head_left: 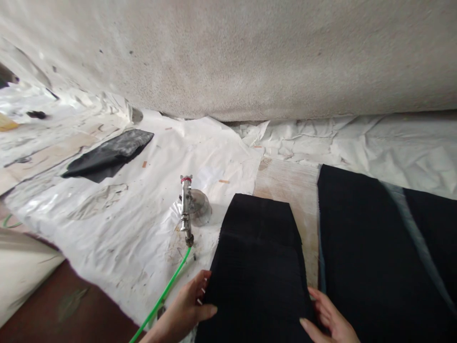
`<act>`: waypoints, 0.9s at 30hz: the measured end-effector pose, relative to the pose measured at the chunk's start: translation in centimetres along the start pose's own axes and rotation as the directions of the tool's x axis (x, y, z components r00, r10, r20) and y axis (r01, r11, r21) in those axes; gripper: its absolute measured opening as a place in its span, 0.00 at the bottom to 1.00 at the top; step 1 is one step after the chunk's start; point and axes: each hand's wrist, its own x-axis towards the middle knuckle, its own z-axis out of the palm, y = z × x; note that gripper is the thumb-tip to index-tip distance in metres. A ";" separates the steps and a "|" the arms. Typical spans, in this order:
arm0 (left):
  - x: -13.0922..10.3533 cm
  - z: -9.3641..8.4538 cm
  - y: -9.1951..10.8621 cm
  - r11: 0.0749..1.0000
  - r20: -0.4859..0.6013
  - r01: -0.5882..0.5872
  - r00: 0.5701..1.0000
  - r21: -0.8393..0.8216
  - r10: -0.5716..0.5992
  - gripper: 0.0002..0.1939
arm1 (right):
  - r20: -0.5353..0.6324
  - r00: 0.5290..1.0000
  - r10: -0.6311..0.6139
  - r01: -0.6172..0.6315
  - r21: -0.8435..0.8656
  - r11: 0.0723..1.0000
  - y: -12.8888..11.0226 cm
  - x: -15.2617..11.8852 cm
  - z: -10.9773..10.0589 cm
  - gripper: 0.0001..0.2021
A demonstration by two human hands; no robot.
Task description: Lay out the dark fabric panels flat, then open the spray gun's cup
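Note:
A black fabric piece [259,257], narrower at its far end, lies at the bottom centre between my hands. My left hand [187,309] grips its left edge, thumb on top and fingers at the side. On its right edge, my right hand [326,317] has the thumb above and the fingers beneath or beside it. Further right lies a larger black fabric piece [367,238] with a bluish-grey strip [414,224] across it. Left of the centre piece stands a metal spray gun [185,205] with a round cup, joined to a green hose [167,288].
White plastic sheeting [117,228] covers the surface on the left. A dark, dusty fabric piece [110,152] lies there. Bare board [285,178] shows between the black pieces. A large grey-beige covering [250,57] spans the back. Reddish-brown floor [78,305] is at lower left.

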 end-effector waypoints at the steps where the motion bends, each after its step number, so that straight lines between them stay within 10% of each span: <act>1: 0.0 0.0 0.1 1.000 0.027 -0.010 1.000 -0.025 0.010 0.32 | 0.014 1.000 -0.002 0.002 0.004 1.000 0.1 0.0 0.0 0.40; 27: 1.7 -0.5 -0.1 0.962 0.237 0.065 0.971 -0.266 0.000 0.34 | 0.033 0.999 0.043 -0.048 0.160 0.986 -2.5 -0.5 0.6 0.34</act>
